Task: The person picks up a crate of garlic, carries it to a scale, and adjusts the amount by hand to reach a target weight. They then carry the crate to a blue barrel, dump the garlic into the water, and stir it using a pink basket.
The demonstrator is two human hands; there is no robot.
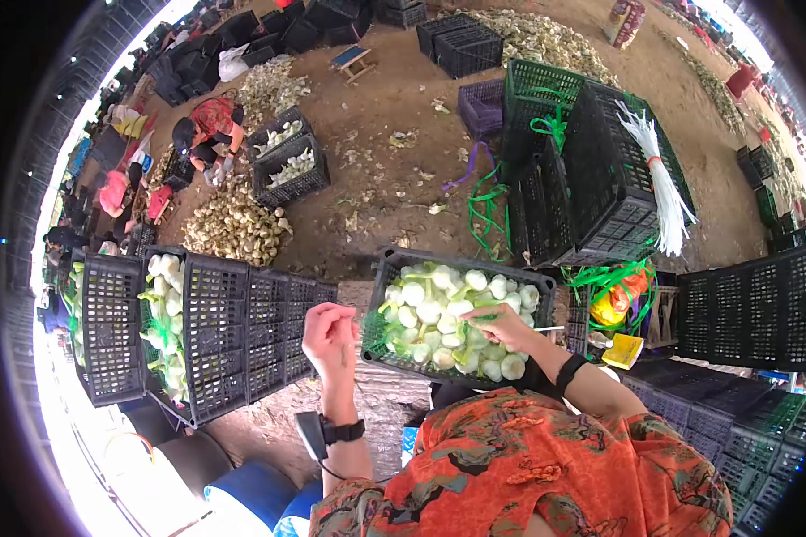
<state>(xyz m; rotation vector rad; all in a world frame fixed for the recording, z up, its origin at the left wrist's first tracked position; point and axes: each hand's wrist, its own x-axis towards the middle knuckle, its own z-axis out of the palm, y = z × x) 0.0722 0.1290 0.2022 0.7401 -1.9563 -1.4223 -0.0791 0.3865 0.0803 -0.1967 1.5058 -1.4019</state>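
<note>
Garlic bulbs (430, 311) fill the black crate (419, 368) before me. My left hand (330, 336), fingers curled, hovers at its left edge beside green netting (375, 332); my right hand (503, 328) bends over the bulbs. I can't tell if either grips anything. Beyond, a co-worker (213, 121) crouches by a garlic pile (235, 224).

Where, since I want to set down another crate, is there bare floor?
The dirt floor looks bare right of the stack with white strands. Another patch, lightly littered, lies between the stool and purple crate. Crowded: the bulb crate, under the right hand, and the left side, where crates stand close together.
</note>
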